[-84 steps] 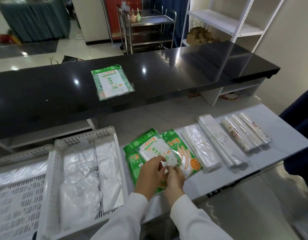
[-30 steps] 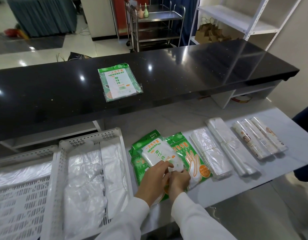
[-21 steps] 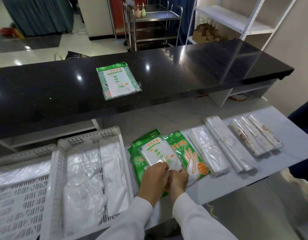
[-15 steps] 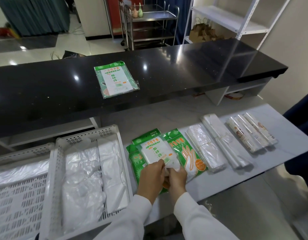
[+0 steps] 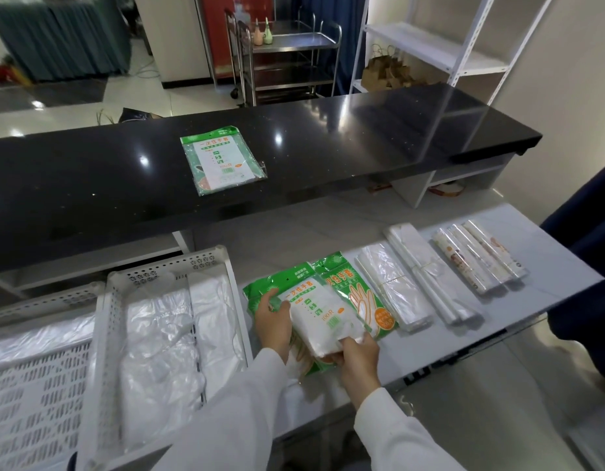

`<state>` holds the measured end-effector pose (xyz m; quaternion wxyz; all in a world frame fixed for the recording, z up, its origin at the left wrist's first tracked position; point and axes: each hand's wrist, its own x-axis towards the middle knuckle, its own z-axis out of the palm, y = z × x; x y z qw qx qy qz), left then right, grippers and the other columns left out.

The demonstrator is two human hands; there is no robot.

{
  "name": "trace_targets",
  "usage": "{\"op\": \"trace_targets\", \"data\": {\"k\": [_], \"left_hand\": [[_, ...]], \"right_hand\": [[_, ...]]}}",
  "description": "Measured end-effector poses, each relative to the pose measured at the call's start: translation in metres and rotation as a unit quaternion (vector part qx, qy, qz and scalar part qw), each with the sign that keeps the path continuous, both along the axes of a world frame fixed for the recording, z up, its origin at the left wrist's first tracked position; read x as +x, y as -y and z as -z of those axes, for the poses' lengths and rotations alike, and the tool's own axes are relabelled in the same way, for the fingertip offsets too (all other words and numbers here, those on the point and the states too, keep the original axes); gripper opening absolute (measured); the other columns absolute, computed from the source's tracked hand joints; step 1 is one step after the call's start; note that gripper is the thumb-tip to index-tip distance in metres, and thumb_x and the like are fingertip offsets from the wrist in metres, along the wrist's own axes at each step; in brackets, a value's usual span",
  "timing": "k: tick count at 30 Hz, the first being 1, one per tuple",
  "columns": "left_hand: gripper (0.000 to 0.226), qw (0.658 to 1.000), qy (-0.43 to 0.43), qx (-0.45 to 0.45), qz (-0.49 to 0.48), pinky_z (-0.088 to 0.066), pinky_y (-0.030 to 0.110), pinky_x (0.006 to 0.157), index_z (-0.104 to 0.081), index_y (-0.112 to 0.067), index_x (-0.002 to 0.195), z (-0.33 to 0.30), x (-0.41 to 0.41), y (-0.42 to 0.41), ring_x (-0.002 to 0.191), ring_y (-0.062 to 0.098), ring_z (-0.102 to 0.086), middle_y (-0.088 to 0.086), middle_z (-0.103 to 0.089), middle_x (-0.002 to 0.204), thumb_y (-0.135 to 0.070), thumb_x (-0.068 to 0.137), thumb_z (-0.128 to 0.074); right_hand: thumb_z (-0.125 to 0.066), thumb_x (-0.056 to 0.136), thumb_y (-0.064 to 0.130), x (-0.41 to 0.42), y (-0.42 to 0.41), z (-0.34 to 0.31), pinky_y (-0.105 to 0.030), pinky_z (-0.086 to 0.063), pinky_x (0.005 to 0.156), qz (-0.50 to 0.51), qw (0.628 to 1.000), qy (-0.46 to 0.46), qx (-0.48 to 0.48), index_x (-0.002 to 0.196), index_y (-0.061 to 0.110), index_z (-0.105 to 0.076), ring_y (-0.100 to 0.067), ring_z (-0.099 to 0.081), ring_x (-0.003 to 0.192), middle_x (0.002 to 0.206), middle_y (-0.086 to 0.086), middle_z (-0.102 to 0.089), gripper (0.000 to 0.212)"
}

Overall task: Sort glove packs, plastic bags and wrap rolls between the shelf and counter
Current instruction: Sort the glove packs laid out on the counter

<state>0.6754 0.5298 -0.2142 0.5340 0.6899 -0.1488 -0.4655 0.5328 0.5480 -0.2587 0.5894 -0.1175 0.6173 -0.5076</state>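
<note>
Both the left hand [image 5: 272,322] and right hand [image 5: 357,356] grip the top glove pack [image 5: 323,317], its long axis running diagonally away-left toward the black bench [image 5: 362,141].

Single view only, from the camera on my head, so no second view shares anything with it. It looks forward and steeply down over my white sleeves at the pale table [image 5: 389,362] right under me, close in; my left grip [image 5: 272,322] and right grip [image 5: 357,356] sit low center. Wide-angle, so the black upper table [image 5: 328,158] curves across the middle, further off. Top of frame reaches the steel cart [image 5: 287,59] and white shelf [image 5: 440,52], far back.
</note>
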Motion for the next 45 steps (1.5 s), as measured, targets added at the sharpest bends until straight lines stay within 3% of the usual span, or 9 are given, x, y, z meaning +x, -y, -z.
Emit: {"op": "trace_targets", "data": {"k": [5, 11, 13, 18, 22, 25, 31, 38, 45], "left_hand": [[0.033, 0.99, -0.119, 0.011, -0.076, -0.057, 0.03, 0.074, -0.069, -0.014, 0.128, 0.008, 0.009, 0.028, 0.097, 0.026, -0.07, 0.014, -0.069, 0.122, 0.001, 0.099, -0.06], [0.032, 0.984, -0.164, 0.026, -0.066, -0.055, 0.025, 0.059, -0.073, -0.015, 0.122, 0.019, 0.018, 0.036, 0.087, 0.02, -0.07, 0.008, -0.072, 0.109, 0.002, 0.1, -0.057], [0.034, 0.983, -0.164, 0.022, -0.076, -0.06, 0.029, 0.065, -0.072, -0.016, 0.125, 0.022, 0.018, 0.038, 0.087, 0.02, -0.07, 0.009, -0.072, 0.113, 0.002, 0.1, -0.059], [0.05, 0.991, -0.109, 0.005, -0.082, -0.058, 0.044, 0.098, -0.064, -0.016, 0.137, 0.027, 0.01, 0.041, 0.108, 0.033, -0.07, 0.017, -0.067, 0.129, 0.008, 0.093, -0.066], [0.056, 0.997, -0.026, -0.001, -0.071, -0.059, 0.036, 0.09, -0.056, -0.019, 0.147, 0.022, 0.006, 0.039, 0.102, 0.026, -0.069, 0.013, -0.066, 0.131, 0.004, 0.096, -0.065], [0.06, 0.999, 0.025, 0.0, -0.047, -0.057, 0.023, 0.067, -0.05, -0.022, 0.152, 0.022, 0.005, 0.038, 0.087, 0.014, -0.069, 0.006, -0.065, 0.129, 0.004, 0.098, -0.06], [0.064, 0.993, 0.112, 0.033, -0.002, -0.05, 0.015, 0.052, -0.041, -0.019, 0.156, 0.025, 0.005, 0.042, 0.075, 0.004, -0.063, 0.008, -0.063, 0.134, 0.009, 0.1, -0.051], [0.064, 0.986, 0.161, 0.037, 0.037, -0.058, 0.026, 0.065, -0.036, -0.019, 0.158, 0.018, 0.003, 0.034, 0.101, 0.022, -0.072, 0.011, -0.06, 0.139, 0.007, 0.102, -0.049], [0.054, 0.98, 0.19, 0.004, 0.06, -0.043, 0.012, 0.058, -0.049, -0.011, 0.149, 0.014, 0.0, 0.029, 0.101, 0.011, -0.058, 0.007, -0.056, 0.142, 0.007, 0.099, -0.056]], "right_hand": [[-0.061, 0.095, -0.01, -0.011, -0.005, -0.003, -0.048, -0.066, 0.075, -0.001, 1.0, 0.021, 0.006, 0.117, 0.021, -0.068, -0.029, -0.075, 0.102, 0.115, -0.008, -0.077, 0.038], [-0.067, 0.092, -0.01, -0.022, -0.011, -0.013, -0.051, -0.066, 0.08, -0.013, 1.0, 0.014, -0.01, 0.122, 0.015, -0.069, -0.03, -0.074, 0.103, 0.115, -0.009, -0.076, 0.039], [-0.07, 0.089, -0.009, -0.025, -0.015, -0.017, -0.047, -0.066, 0.078, -0.019, 1.0, 0.004, -0.021, 0.115, 0.014, -0.072, -0.031, -0.075, 0.102, 0.112, -0.011, -0.078, 0.035], [-0.077, 0.086, -0.006, -0.037, -0.025, -0.027, -0.054, -0.065, 0.08, -0.03, 0.999, -0.007, -0.016, 0.116, 0.008, -0.072, -0.034, -0.076, 0.099, 0.108, -0.015, -0.078, 0.034], [-0.074, 0.088, -0.006, -0.051, -0.033, -0.038, -0.034, -0.062, 0.058, -0.045, 0.998, -0.031, -0.031, 0.109, 0.013, -0.072, -0.027, -0.075, 0.089, 0.101, -0.01, -0.077, 0.029], [-0.074, 0.089, -0.005, -0.061, -0.037, -0.046, -0.037, -0.065, 0.063, -0.06, 0.997, -0.034, -0.042, 0.11, 0.016, -0.07, -0.029, -0.074, 0.094, 0.105, -0.01, -0.076, 0.03], [-0.077, 0.086, -0.005, -0.082, -0.045, -0.052, -0.036, -0.062, 0.062, -0.052, 0.996, -0.039, -0.062, 0.116, 0.011, -0.072, -0.031, -0.076, 0.091, 0.108, -0.014, -0.078, 0.034], [-0.083, 0.083, 0.004, -0.123, -0.051, -0.076, -0.034, -0.061, 0.058, -0.085, 0.991, -0.046, -0.087, 0.108, 0.013, -0.075, -0.026, -0.079, 0.082, 0.101, -0.014, -0.08, 0.028], [-0.088, 0.065, 0.014, -0.158, -0.047, -0.109, -0.031, -0.062, 0.06, -0.082, 0.986, -0.019, -0.14, 0.117, 0.006, -0.07, -0.024, -0.08, 0.086, 0.106, -0.011, -0.081, 0.056]]}}
